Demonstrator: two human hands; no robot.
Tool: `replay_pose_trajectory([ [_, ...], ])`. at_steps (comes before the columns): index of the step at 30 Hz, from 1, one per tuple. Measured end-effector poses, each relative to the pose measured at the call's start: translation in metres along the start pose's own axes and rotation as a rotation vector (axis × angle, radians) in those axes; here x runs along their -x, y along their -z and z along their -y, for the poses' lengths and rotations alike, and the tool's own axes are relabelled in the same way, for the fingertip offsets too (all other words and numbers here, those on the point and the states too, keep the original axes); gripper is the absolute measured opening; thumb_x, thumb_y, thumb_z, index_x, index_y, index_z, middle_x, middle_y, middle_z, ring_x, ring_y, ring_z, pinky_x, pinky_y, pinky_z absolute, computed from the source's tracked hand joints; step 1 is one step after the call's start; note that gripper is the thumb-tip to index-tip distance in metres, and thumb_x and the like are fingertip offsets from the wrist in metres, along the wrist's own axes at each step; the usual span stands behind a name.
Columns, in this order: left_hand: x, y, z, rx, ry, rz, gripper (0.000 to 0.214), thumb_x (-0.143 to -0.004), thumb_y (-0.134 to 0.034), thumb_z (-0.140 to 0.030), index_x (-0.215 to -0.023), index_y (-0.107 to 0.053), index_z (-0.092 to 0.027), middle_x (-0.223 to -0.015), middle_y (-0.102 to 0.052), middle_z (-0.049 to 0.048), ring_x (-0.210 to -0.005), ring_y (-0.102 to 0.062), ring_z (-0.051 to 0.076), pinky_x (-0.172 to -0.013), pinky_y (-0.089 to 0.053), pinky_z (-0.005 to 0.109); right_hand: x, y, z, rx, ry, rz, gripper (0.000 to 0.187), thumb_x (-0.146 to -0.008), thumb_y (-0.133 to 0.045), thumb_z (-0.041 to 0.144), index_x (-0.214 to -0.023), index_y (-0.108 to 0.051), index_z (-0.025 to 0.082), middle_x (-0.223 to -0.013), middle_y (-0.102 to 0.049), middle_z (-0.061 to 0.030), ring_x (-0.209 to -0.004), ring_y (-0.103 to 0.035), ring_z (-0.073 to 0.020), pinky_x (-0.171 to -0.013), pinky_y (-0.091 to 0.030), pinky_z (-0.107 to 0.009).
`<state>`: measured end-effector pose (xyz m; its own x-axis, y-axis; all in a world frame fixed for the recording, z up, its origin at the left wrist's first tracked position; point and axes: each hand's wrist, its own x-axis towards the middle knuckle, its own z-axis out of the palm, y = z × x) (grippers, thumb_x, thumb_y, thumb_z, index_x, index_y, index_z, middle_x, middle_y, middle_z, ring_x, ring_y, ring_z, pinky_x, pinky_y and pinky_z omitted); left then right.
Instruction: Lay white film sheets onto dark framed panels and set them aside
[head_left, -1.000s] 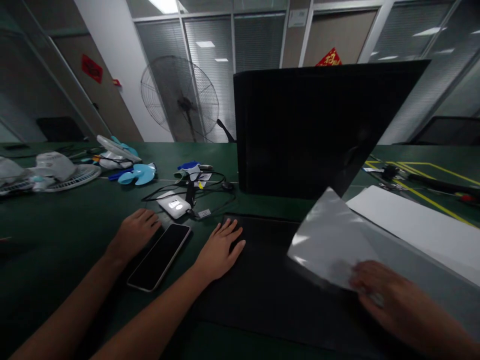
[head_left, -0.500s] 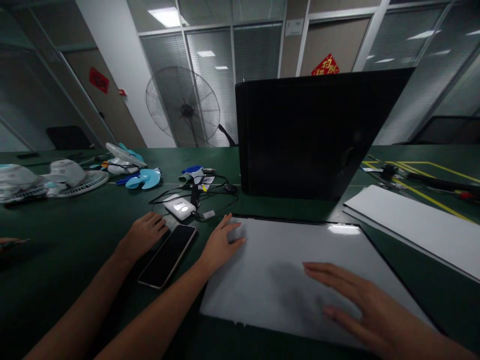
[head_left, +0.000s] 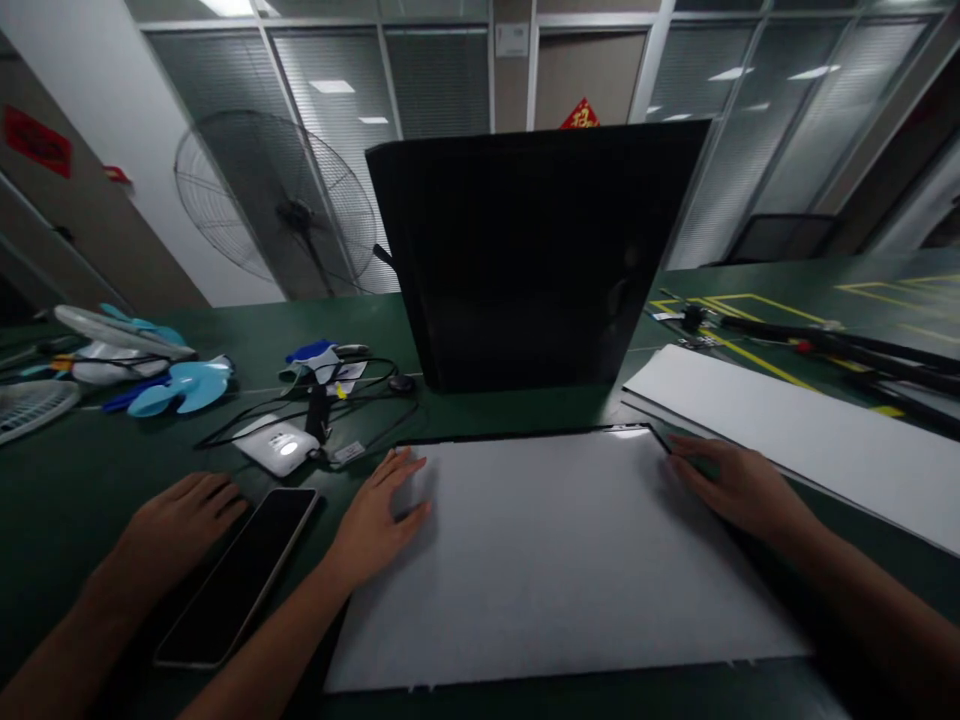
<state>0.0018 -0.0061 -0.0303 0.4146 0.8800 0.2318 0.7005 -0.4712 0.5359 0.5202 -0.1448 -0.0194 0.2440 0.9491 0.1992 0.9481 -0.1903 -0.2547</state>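
Note:
A thin white sheet-like panel (head_left: 555,560) with dark edging lies flat on the green table in front of me. My left hand (head_left: 375,525) rests at the panel's upper left edge, fingers spread and thumb over the white surface. At the upper right edge, my right hand (head_left: 739,490) touches the dark border with fingers stretched out and thumb apart. Neither hand is wrapped round the panel. Left of my forearm lies a phone (head_left: 240,580) with a dark screen. Another hand (head_left: 180,520), seemingly a co-worker's, lies on the table beside the phone.
A large black panel (head_left: 525,270) stands upright behind the white one. White boards (head_left: 795,430) lie to the right, with dark strips beyond. On the left are a white device (head_left: 277,445) with cables, a blue fan blade (head_left: 184,385) and fan parts. A big fan (head_left: 277,200) stands behind.
My right hand has moved from above the panel's middle to its upper right edge. My left hand stays at the left edge. The camera view has turned to the right.

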Motion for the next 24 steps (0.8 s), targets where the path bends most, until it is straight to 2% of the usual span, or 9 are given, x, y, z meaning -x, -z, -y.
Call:
replay_pose_trajectory([
  [2, -0.001, -0.003, 0.001, -0.019, 0.010, -0.009, 0.058, -0.087, -0.065, -0.047, -0.140, -0.064, -0.022, -0.161, -0.048, 0.0117, -0.155, -0.036, 0.034, -0.126, -0.032, 0.059, -0.006, 0.000, -0.009, -0.012, 0.022, 0.001, 0.058, -0.098, -0.044, 0.064, -0.132, -0.070, 0.025, -0.137, -0.064, -0.0043, -0.119, -0.066, -0.0242, -0.108, -0.054, -0.040],
  [4, -0.002, -0.004, 0.000, -0.036, 0.033, -0.011, 0.057, -0.089, -0.063, -0.051, -0.138, -0.065, -0.021, -0.162, -0.048, 0.0119, -0.154, -0.038, 0.033, -0.126, -0.033, 0.057, -0.013, 0.003, -0.028, 0.003, -0.002, -0.013, 0.055, -0.099, -0.044, 0.060, -0.133, -0.070, 0.025, -0.141, -0.062, -0.0044, -0.123, -0.064, -0.0232, -0.111, -0.052, -0.039],
  [6, -0.003, -0.005, 0.000, -0.061, 0.046, -0.008, 0.058, -0.091, -0.060, -0.054, -0.138, -0.065, -0.021, -0.163, -0.046, 0.0117, -0.154, -0.039, 0.033, -0.126, -0.034, 0.056, -0.019, 0.007, -0.050, 0.052, -0.074, -0.050, 0.057, -0.099, -0.046, 0.054, -0.142, -0.063, 0.021, -0.148, -0.056, -0.0081, -0.132, -0.057, -0.0262, -0.116, -0.047, -0.042],
  [9, -0.003, -0.007, 0.003, -0.105, 0.026, -0.017, 0.059, -0.094, -0.055, -0.055, -0.139, -0.064, -0.019, -0.164, -0.045, 0.0124, -0.153, -0.038, 0.034, -0.125, -0.034, 0.058, -0.023, 0.012, -0.079, 0.156, -0.220, -0.057, 0.068, -0.098, -0.051, 0.047, -0.154, -0.049, 0.009, -0.156, -0.044, -0.0196, -0.149, -0.037, -0.0357, -0.122, -0.037, -0.054],
  [10, -0.003, -0.009, 0.005, -0.119, 0.012, -0.023, 0.060, -0.095, -0.052, -0.056, -0.140, -0.063, -0.018, -0.164, -0.044, 0.0129, -0.154, -0.038, 0.035, -0.125, -0.034, 0.059, -0.022, 0.013, -0.085, 0.187, -0.263, -0.035, 0.068, -0.099, -0.052, 0.046, -0.154, -0.047, 0.006, -0.155, -0.043, -0.0227, -0.149, -0.036, -0.0374, -0.121, -0.036, -0.057],
  [12, -0.003, -0.014, 0.009, -0.144, -0.013, -0.041, 0.064, -0.096, -0.049, -0.058, -0.142, -0.061, -0.016, -0.164, -0.044, 0.0141, -0.154, -0.038, 0.036, -0.125, -0.033, 0.059, -0.019, 0.015, -0.088, 0.236, -0.314, 0.019, 0.063, -0.101, -0.053, 0.047, -0.151, -0.049, 0.008, -0.152, -0.047, -0.0226, -0.145, -0.043, -0.0344, -0.118, -0.041, -0.057],
  [16, 0.001, -0.026, 0.014, -0.193, -0.038, -0.087, 0.067, -0.097, -0.044, -0.060, -0.145, -0.059, -0.015, -0.164, -0.044, 0.0144, -0.154, -0.036, 0.035, -0.125, -0.034, 0.058, -0.012, 0.025, -0.073, 0.317, -0.332, 0.101, 0.048, -0.104, -0.053, 0.047, -0.139, -0.058, 0.015, -0.133, -0.061, -0.0122, -0.120, -0.061, -0.0197, -0.108, -0.052, -0.045],
  [19, 0.005, -0.031, 0.012, -0.233, -0.059, -0.095, 0.068, -0.098, -0.041, -0.059, -0.146, -0.057, -0.014, -0.163, -0.044, 0.0155, -0.155, -0.035, 0.035, -0.126, -0.032, 0.058, -0.008, 0.037, -0.054, 0.398, -0.370, 0.128, 0.041, -0.102, -0.056, 0.047, -0.122, -0.064, 0.012, -0.110, -0.066, -0.0085, -0.101, -0.064, -0.0157, -0.096, -0.056, -0.039],
  [24, 0.006, -0.034, 0.014, -0.239, -0.069, -0.091, 0.071, -0.098, -0.041, -0.059, -0.145, -0.056, -0.009, -0.162, -0.045, 0.0193, -0.154, -0.036, 0.038, -0.125, -0.033, 0.061, 0.001, 0.063, -0.016, 0.505, -0.438, 0.042, 0.042, -0.104, -0.051, 0.050, -0.112, -0.066, 0.011, -0.096, -0.066, -0.0070, -0.088, -0.064, -0.0140, -0.087, -0.056, -0.035],
])
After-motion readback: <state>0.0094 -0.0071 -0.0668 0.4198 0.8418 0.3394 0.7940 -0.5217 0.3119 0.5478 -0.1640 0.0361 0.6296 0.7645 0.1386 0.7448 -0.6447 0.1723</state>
